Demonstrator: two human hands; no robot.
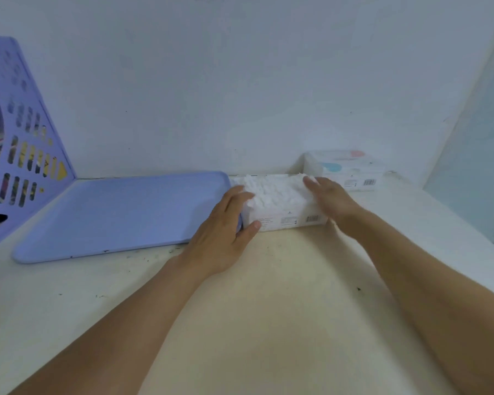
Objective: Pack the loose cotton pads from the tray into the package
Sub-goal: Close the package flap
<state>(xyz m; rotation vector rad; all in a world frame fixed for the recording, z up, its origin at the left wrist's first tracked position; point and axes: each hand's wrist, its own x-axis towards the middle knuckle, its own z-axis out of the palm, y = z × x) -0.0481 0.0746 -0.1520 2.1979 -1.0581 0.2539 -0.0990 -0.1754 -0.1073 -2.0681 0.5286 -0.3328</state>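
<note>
Honestly, the main risk I see is the pads [271, 192] spilling. They stand heaped above the rim of the package [288, 220], a ragged white mound rather than a neat stack, and I judge that a hard push from either side could tip the top ones over the far edge toward the wall or out over the near side onto the table [268, 295]. The package looks light, so it may also slide or buckle if one hand presses harder than the other.

My left hand [226, 232] sits at the package's 9 o'clock end, fingers fairly straight and laid against the pads, thumb reaching along the near face; it presses rather than grips. My right hand [328, 198] is at the 3 o'clock end, fingers extended over the top of the heap, resting on it, holding nothing that I can make out. The picture is soft there, so I cannot tell the finger contact precisely.

The package lies at 12 o'clock from me, touching the tray [111, 215] on its right edge.

Counts: one tray, showing no pads on it; one open package; pads too many and too blurred to count; one second box [345, 169] at 1 o'clock, behind the right hand; one file rack [20, 143] at 10 o'clock; two hands.
</note>
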